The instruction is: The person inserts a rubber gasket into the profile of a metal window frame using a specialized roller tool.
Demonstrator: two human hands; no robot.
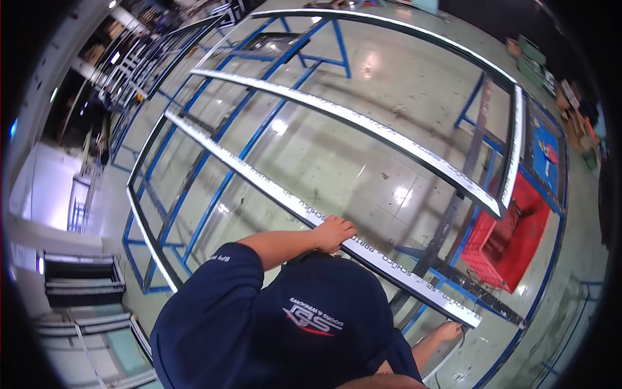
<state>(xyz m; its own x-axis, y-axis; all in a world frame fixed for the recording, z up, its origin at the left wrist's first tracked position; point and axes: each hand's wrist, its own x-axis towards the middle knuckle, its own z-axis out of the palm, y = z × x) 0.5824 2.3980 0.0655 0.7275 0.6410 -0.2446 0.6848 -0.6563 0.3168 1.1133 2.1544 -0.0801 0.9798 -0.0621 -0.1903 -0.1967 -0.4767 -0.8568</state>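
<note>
My left hand [335,234] lies over the nearest long frame bar [395,264], its fingers closed round the edge. White film printed with black lettering covers the top of this bar. My right hand [447,330] is closed below the bar's right end, beside a thin cable [459,343]; what it holds is too small to make out. Farther off, a second white-topped bar [363,121] runs roughly alongside, joined to a large dark frame [516,129]. The frames rest on blue metal stands [345,55].
A red crate [478,249] stands at the right, under the frame's corner. Beyond it is a blue panel [544,152] in a dark rack. More frames [84,279] lean at the lower left. Boxes and stacked profiles [129,78] line the far sides.
</note>
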